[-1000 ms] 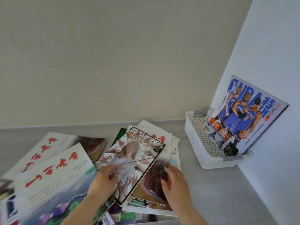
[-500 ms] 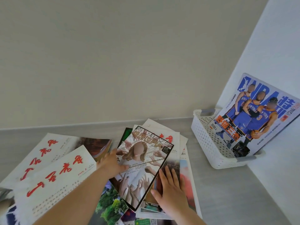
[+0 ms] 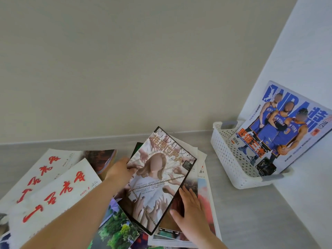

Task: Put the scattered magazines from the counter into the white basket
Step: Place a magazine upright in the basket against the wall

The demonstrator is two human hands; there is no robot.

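Cream-covered magazine (image 3: 158, 178) tilts off the counter pile (image 3: 203, 193), my left hand (image 3: 122, 172) pinching its edge; my right hand (image 3: 188, 209) lies flat, fingers straight, on the pile. Pickup step, I judge; next it must swing right into the white basket (image 3: 226, 159).

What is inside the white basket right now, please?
One basketball magazine stands tilted in the basket. It hides the floor behind it, so anything lying there cannot be seen.

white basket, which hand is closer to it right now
Right. The right hand lies flat on the magazine pile, on the side toward the white basket; the left hand grips the far edge of the chain-cover magazine, farther away.
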